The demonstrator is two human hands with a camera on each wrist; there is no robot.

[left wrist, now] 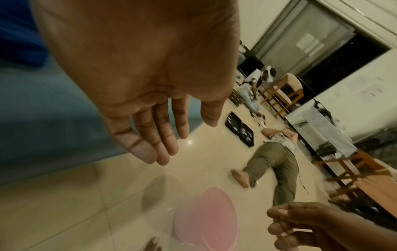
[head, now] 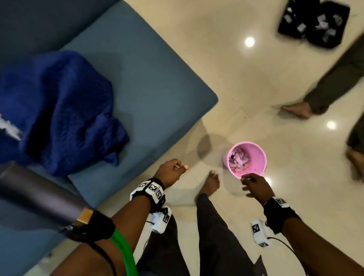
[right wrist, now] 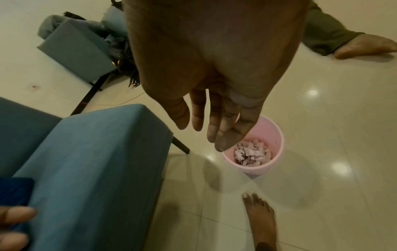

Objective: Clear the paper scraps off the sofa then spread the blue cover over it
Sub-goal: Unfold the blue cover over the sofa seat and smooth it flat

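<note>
Grip: both hands slack, fingers loosely extended, holding nothing. Right hand [head: 255,185] hangs lower right of centre, over the rim of the pink bin [head: 256,154]; left hand [head: 171,170] just off the sofa [head: 152,80] edge. Paper scraps [right wrist: 252,153] heaped inside the bin. Blue cover [head: 56,111] bunched on the seat, centre left, long axis running upper left to lower right.

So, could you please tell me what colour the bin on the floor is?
Pink; the bin shows best in the right wrist view.
</note>
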